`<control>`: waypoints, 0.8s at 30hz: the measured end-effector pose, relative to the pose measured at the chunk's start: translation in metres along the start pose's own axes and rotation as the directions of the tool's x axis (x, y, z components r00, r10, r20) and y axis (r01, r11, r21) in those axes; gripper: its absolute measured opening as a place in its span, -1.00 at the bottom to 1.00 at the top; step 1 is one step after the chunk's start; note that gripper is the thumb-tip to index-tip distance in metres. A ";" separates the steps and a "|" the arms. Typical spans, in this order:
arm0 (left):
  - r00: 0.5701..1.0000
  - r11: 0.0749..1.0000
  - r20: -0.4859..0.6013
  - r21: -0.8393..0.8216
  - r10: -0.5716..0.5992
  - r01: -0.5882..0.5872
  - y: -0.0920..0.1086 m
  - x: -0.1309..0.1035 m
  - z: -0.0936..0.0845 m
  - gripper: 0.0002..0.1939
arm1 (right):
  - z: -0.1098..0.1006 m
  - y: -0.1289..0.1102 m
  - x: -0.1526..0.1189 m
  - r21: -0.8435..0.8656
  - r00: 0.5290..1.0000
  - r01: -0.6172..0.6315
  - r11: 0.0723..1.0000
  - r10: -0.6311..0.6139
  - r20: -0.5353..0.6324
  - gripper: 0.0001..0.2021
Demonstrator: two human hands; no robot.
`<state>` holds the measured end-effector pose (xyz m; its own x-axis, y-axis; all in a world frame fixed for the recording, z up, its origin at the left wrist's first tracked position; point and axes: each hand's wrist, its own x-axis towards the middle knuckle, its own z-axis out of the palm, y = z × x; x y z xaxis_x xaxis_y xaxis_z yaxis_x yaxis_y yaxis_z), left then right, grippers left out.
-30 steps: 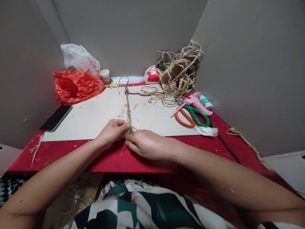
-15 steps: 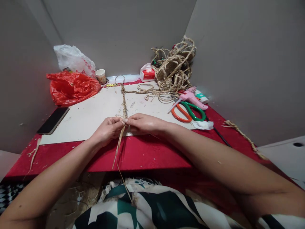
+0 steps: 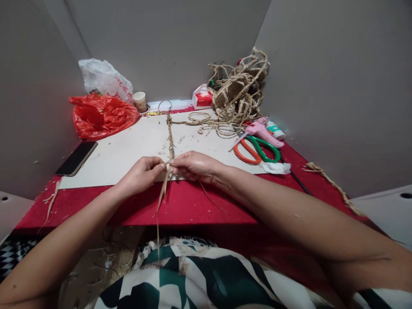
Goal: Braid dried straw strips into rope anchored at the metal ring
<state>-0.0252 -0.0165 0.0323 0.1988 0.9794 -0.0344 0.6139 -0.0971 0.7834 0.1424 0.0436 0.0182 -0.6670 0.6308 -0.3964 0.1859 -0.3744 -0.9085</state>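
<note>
A thin braided straw cord (image 3: 170, 139) runs from a knot near a metal ring (image 3: 165, 106) down the white board to my hands. At its lower end, my left hand (image 3: 146, 171) pinches a straw strand between thumb and forefinger. Close beside it, my right hand (image 3: 195, 166) is closed on the strands at the braid's end, its curled fingers partly hidden. Loose straw strands (image 3: 163, 195) hang below the hands over the red cloth, one reaching past the table edge. Another thin strand trails from under my right hand toward the lower right.
Scissors (image 3: 247, 151) with orange and green handles and a pink glue gun (image 3: 262, 131) lie right. Behind them is a heap of straw rope (image 3: 238, 92). A phone (image 3: 77, 159), a red plastic bag (image 3: 103, 116) and a paper cup (image 3: 139, 102) are on the left.
My left hand has shifted slightly left, away from the right, with a strand stretched between them. A thin strand now shows below my right hand. The whole view has shifted a little.
</note>
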 end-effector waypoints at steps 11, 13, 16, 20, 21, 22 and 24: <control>0.999 0.593 -0.044 0.805 0.028 0.019 0.018 -0.022 0.036 -0.66 | 0.009 0.004 -0.005 0.110 0.999 0.007 0.994 -0.002 -0.045 -0.68; 1.000 0.547 -0.008 0.837 0.016 -0.001 0.020 -0.027 0.043 -0.65 | 0.010 0.004 -0.006 0.100 1.000 -0.002 0.995 0.003 -0.013 -0.68; 0.989 0.565 0.149 0.817 -0.009 -0.117 0.028 -0.044 0.045 -0.68 | 0.010 0.002 -0.007 0.095 0.999 -0.030 0.995 0.028 0.026 -0.77; 0.949 0.851 0.315 0.491 0.027 -0.187 0.034 -0.059 0.025 -0.66 | 0.009 0.000 -0.007 0.126 0.999 -0.023 0.992 0.019 0.040 -0.81; 0.973 0.911 0.221 0.387 0.060 -0.145 0.032 -0.056 0.018 -0.66 | 0.009 0.000 -0.007 0.132 0.999 -0.014 0.991 0.008 0.046 -0.82; 0.995 0.951 0.062 0.296 0.075 -0.090 0.029 -0.051 0.011 -0.67 | 0.009 0.000 -0.007 0.137 0.998 -0.006 0.991 -0.001 0.055 -0.82; 0.966 0.990 -0.254 0.138 0.052 -0.017 0.018 -0.034 0.001 -0.78 | 0.008 0.000 -0.006 0.145 0.997 0.005 0.989 -0.017 0.081 -0.83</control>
<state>-0.0205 -0.0520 0.0472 0.0300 0.9858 0.1652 0.7096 -0.1374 0.6911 0.1407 0.0343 0.0221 -0.7264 0.5800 -0.3687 0.0756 -0.4658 -0.8816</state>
